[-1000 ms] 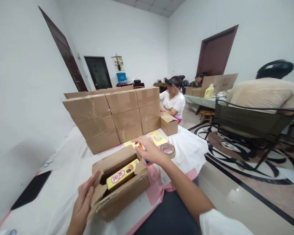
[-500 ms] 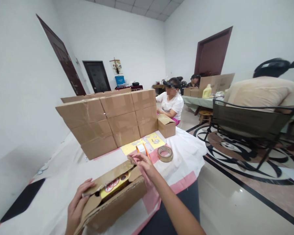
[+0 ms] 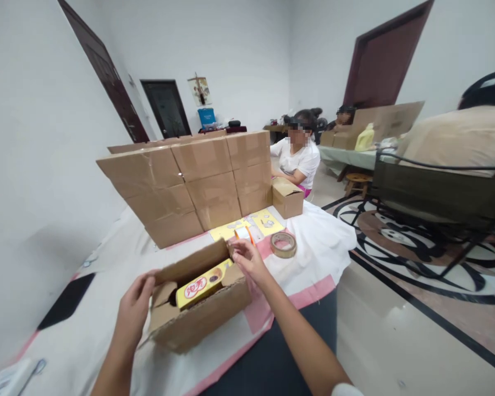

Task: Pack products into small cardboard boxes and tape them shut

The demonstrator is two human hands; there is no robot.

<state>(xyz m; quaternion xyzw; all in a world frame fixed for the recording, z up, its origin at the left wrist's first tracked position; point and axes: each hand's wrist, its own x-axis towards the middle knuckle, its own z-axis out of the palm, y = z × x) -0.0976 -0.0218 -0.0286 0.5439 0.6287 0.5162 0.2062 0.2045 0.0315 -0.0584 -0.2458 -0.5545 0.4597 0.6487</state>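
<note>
An open cardboard box point(image 3: 208, 324) lies in front of me on the cloth-covered table, its far flap standing up. Inside it is a yellow packet point(image 3: 198, 286) with red lettering, partly covered by a small side flap. My left hand point(image 3: 134, 300) pinches the left end of the far flap, thumb and fingers closed on the cardboard. At the flap's right end, my right hand point(image 3: 249, 264) has its fingers closed on the corner. Just beyond the right hand are an orange-and-white object point(image 3: 244, 235), partly hidden, and a roll of tape point(image 3: 283, 244).
Stacked cardboard boxes point(image 3: 206, 187) form a wall across the table, with a single box point(image 3: 287, 198) at its right end. Yellow printed sheets point(image 3: 268, 221) lie before them. A person in white point(image 3: 299, 157) sits behind; another sits in a chair point(image 3: 441, 192) at right.
The far flap has swung up and away from the opening, showing more of the yellow packet. Both hands have moved with it. The view has shifted slightly.
</note>
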